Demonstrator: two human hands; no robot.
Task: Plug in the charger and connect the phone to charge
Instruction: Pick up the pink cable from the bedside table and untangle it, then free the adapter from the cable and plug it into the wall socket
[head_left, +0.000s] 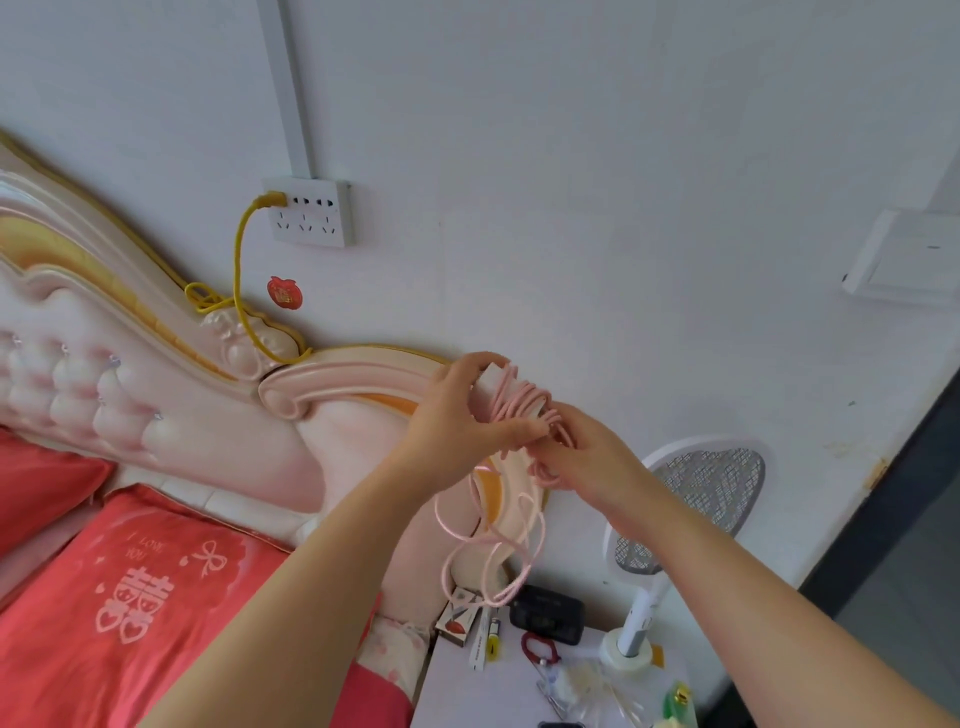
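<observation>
Above the counter (457, 691), head view | left hand (457, 415) grip pinching the white charger (491, 382) wound in pink cable (519, 402) | right hand (576, 457) fingers closed on cable loops, slack hanging | wall socket (311, 212) far left, yellow plug (271, 199) in it.

My left hand (457, 410) grips the white charger block (493, 387) wound with pink cable (519, 402), my right hand (582, 462) pinches the coils, loose loops hanging over the cluttered nightstand (467, 691), wall socket (311, 210) far left above.
</observation>
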